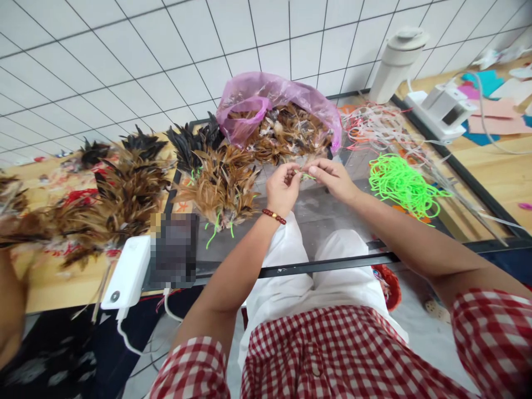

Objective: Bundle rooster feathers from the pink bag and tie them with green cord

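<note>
My left hand (284, 185) and my right hand (334, 178) meet above the dark glass tabletop (332, 213), fingertips pinched close together. Between them shows a short bit of green cord (307, 176), gripped from both sides; whether a feather is in the pinch too is too small to tell. Just left of my left hand lies a heap of brown feather bunches (222, 183), some with green cord ends trailing toward me. Behind my hands, brown feathers (291, 133) spill from a pink plastic bag (286, 83). A tangle of bright green cord (401, 185) sits right of my right hand.
White and red cords (376, 124) lie at the back right, near a white bottle (397, 64) and a power strip (440, 113). On the left are a white power bank (127, 271), more feathers (124, 194) and another person's arm (10, 299).
</note>
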A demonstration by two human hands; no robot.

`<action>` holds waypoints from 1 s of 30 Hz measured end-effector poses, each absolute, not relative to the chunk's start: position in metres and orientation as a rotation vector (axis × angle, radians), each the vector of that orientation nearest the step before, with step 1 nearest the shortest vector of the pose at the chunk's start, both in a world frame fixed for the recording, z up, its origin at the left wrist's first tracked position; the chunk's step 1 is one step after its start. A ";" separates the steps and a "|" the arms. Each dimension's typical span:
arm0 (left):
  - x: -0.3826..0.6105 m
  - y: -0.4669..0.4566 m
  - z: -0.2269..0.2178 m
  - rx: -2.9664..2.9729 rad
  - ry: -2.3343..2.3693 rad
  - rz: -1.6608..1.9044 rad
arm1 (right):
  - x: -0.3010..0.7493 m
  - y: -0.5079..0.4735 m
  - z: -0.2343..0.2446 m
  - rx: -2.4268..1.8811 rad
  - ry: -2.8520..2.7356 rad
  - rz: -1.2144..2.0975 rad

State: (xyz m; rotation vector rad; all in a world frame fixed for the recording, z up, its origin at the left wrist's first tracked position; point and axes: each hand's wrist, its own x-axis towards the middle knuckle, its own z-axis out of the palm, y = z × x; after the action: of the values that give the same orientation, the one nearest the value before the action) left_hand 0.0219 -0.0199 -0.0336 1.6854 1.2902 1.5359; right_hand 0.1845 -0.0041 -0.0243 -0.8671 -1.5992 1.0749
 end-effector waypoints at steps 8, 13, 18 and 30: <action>0.020 -0.020 -0.022 1.452 1.207 1.591 | 0.181 -0.002 -0.029 -0.936 -1.491 0.814; 0.025 -0.023 0.006 1.182 1.152 1.242 | 0.183 -0.010 -0.016 -0.856 -1.536 0.555; 0.023 -0.023 0.015 0.934 1.033 1.216 | 0.181 -0.021 -0.007 -0.744 -1.781 0.442; -0.154 -0.105 0.065 1.161 1.618 1.423 | 0.182 -0.011 -0.032 -0.675 -1.938 0.492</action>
State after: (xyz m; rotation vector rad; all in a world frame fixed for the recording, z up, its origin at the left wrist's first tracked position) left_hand -0.1542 -0.1053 0.0654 1.1609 1.6176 1.4228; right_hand 0.1822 -0.0110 -0.0316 -0.6751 -1.9382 0.4925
